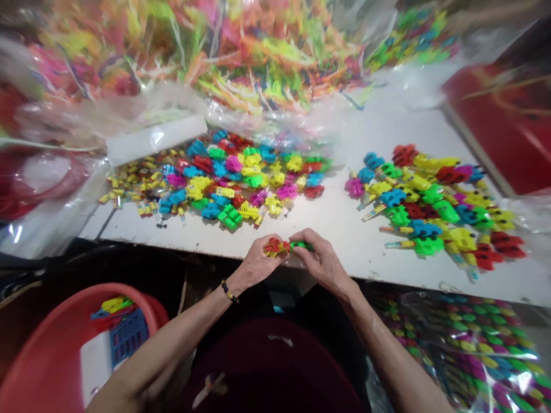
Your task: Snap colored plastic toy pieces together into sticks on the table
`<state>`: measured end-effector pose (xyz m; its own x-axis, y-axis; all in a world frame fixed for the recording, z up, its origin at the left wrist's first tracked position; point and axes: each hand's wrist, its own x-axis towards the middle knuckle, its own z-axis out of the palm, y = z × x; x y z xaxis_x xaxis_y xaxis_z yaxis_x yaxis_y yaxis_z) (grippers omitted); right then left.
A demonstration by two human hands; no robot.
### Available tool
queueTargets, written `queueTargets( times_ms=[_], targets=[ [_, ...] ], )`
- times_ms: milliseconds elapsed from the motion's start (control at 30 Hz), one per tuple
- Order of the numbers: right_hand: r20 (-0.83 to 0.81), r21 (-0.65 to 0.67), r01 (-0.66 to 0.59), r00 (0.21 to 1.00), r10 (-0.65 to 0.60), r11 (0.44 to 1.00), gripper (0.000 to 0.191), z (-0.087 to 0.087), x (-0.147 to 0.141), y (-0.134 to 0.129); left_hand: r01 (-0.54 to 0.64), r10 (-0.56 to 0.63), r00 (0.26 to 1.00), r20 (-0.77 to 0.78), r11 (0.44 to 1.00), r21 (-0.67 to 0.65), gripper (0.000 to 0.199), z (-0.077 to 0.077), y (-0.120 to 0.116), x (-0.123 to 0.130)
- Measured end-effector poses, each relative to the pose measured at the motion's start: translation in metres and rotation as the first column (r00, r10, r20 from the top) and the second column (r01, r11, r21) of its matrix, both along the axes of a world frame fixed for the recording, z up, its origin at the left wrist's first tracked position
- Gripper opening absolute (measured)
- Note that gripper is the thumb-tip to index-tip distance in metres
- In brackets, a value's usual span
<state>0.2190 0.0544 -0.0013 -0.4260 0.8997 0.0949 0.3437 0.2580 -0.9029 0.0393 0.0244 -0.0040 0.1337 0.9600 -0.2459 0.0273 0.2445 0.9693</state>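
Observation:
My left hand (262, 258), a beaded bracelet on its wrist, is closed round small red and yellow plastic toy pieces (275, 247). My right hand (321, 256) pinches a small green toy piece (299, 245) with dark spots that look like wheels. The two hands meet over the table's front edge, where the green piece touches or nearly touches the red end in the left hand. Just beyond them lies a pile of small coloured toy pieces (230, 189), some shaped like vehicles. Fingers partly hide what is held.
To the right lies a heap of coloured toys (430, 201), some with printed tubes sticking out. Small yellow parts (129, 186) lie at left. Behind is a plastic bag of bright strips (267, 57). A red basin (38, 355) stands lower left; a red box (503, 126) sits far right.

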Motion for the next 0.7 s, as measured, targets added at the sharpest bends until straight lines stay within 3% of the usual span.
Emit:
queueTargets(
  times_ms=[100, 167, 200, 267, 333, 367, 467, 533, 633, 700],
  targets=[
    [0.052, -0.015, -0.049, 0.997, 0.05, 0.999, 0.016, 0.01, 0.012, 0.002, 0.072, -0.072, 0.997, -0.004, 0.996, -0.048, 0.029, 0.002, 0.003, -0.001],
    [0.125, -0.017, -0.087, 0.988, 0.088, 0.996, 0.018, 0.02, 0.035, 0.01, 0.109, -0.109, 0.994, 0.001, 0.988, -0.109, 0.032, 0.004, 0.006, -0.003],
    [0.182, 0.037, -0.054, 0.982, 0.047, 0.998, 0.018, 0.024, 0.049, 0.017, 0.092, -0.091, 0.996, 0.013, 0.986, -0.136, 0.035, 0.004, 0.007, -0.003],
    [0.295, 0.273, 0.117, 0.934, -0.199, 0.955, 0.022, 0.029, 0.072, 0.037, -0.01, 0.02, 0.998, 0.061, 0.986, -0.164, 0.042, 0.005, 0.01, -0.003],
    [0.32, 0.502, 0.268, 0.825, -0.465, 0.822, 0.033, 0.024, 0.079, 0.064, -0.103, 0.127, 0.984, 0.125, 0.977, -0.186, 0.046, 0.006, 0.013, 0.001],
    [0.312, 0.54, 0.293, 0.801, -0.511, 0.789, 0.037, 0.018, 0.074, 0.078, -0.114, 0.146, 0.977, 0.157, 0.974, -0.198, 0.049, 0.007, 0.014, 0.005],
    [0.331, 0.437, 0.297, 0.824, -0.459, 0.849, 0.045, -0.004, 0.038, 0.114, -0.067, 0.114, 0.97, 0.213, 0.974, -0.215, 0.052, 0.009, 0.016, 0.017],
    [0.347, 0.356, 0.337, 0.819, -0.458, 0.872, 0.049, -0.014, 0.016, 0.123, -0.05, 0.091, 0.971, 0.22, 0.981, -0.188, 0.05, 0.009, 0.017, 0.02],
    [0.23, 0.25, 0.41, 0.855, -0.465, 0.877, 0.054, -0.017, 0.007, 0.105, -0.076, 0.109, 0.976, 0.189, 0.982, -0.175, 0.048, 0.006, 0.017, 0.017],
    [0.088, 0.09, 0.361, 0.926, -0.368, 0.928, 0.055, -0.013, 0.016, 0.079, -0.102, 0.138, 0.971, 0.197, 0.978, -0.181, 0.046, 0.003, 0.018, 0.013]
  ],
)
